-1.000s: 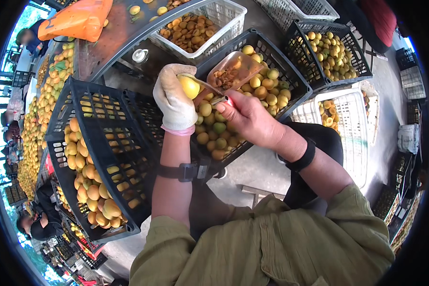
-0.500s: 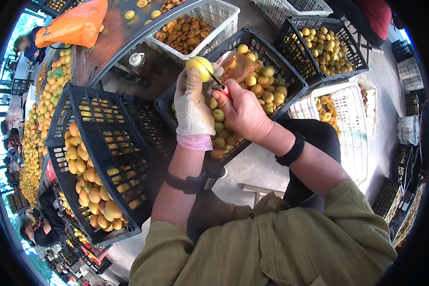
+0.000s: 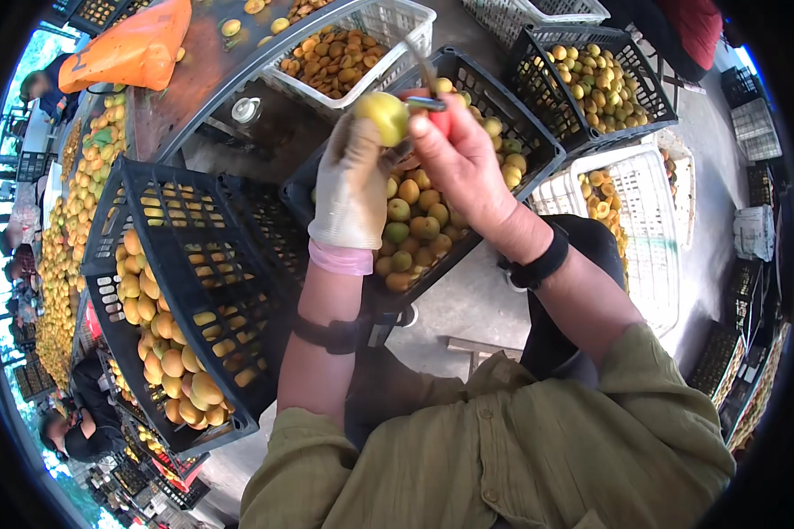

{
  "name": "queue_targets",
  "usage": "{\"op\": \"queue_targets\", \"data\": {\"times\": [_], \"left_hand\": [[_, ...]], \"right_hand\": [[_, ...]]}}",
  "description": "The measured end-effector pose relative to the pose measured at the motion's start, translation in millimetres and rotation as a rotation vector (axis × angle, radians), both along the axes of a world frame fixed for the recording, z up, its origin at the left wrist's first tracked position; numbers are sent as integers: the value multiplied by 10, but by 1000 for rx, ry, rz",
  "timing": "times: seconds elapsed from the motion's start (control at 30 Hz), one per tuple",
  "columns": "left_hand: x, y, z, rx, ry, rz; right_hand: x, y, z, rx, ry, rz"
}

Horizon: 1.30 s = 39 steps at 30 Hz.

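A yellow-green apricot [image 3: 381, 118] sits in the fingertips of my left hand [image 3: 353, 181], which wears a whitish knit glove with a pink cuff at the wrist. Bare, my right hand [image 3: 464, 167] is closed round the red handle of a small knife [image 3: 439, 119], close beside the fruit. The knife's blade points up and away, blurred by motion. Both hands are above a dark plastic crate [image 3: 543, 167] holding many yellow and orange apricots [image 3: 419, 207]. The left fingers partly hide the apricot's lower side.
At left stands a tilted dark crate [image 3: 198, 231] of apricots. A white basket [image 3: 419, 26] of orange apricot pieces is beyond my hands, beside a metal table [image 3: 163, 115] with an orange bag [image 3: 137, 44]. Right are another dark crate [image 3: 591, 145] and a white basket [image 3: 657, 225].
The knife blade has swung from against the apricot to pointing up and away. My right hand has shifted right and turned. The apricot has moved slightly up and right with my left hand.
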<state>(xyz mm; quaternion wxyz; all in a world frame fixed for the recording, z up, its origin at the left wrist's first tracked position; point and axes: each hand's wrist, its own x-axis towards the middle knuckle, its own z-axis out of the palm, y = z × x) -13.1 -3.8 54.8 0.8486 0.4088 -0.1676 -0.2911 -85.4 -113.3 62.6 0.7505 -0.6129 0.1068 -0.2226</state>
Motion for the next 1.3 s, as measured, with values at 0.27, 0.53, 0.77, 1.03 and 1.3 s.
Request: {"op": "queue_targets", "data": {"times": [0.27, 0.53, 0.77, 1.03, 1.3], "left_hand": [[-154, -22, -24, -87, 185, 248], [196, 145, 147, 342, 271, 452], [218, 169, 177, 371, 129, 452], [299, 218, 102, 433, -122, 446], [-25, -14, 12, 112, -158, 433]], "right_hand": [[-42, 231, -168, -492, -128, -85], [-176, -25, -85, -502, 157, 271], [-167, -52, -128, -673, 202, 250], [-193, 57, -160, -651, 266, 254], [-190, 80, -157, -570, 292, 111]]}}
